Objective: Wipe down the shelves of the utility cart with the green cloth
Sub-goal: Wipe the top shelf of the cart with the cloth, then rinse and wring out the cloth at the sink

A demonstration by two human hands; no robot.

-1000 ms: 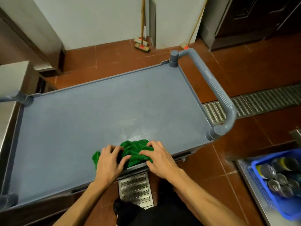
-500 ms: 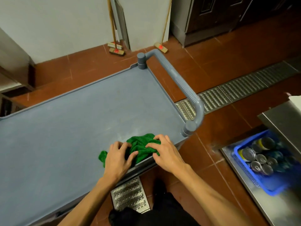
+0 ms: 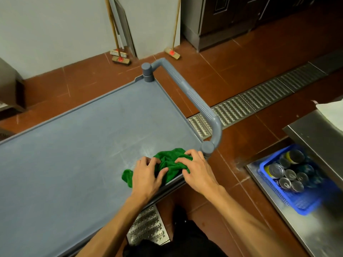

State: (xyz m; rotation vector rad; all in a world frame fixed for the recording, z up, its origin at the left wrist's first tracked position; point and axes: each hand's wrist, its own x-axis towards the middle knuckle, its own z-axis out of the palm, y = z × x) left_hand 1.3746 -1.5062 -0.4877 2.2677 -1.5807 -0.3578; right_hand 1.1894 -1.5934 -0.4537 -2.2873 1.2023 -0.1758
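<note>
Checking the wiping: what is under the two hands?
A bunched green cloth lies under the left hand and right hand, on the cart shelf by the corner post. The shelf beneath the cloth is covered.

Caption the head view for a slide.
Bunched green cloth gripped by left hand and right hand on the cart's top shelf, beside the handle.

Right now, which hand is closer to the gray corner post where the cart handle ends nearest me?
Right. The right hand grips the green cloth just beside the corner post; the left hand holds the cloth's other side, farther from the post.
</note>
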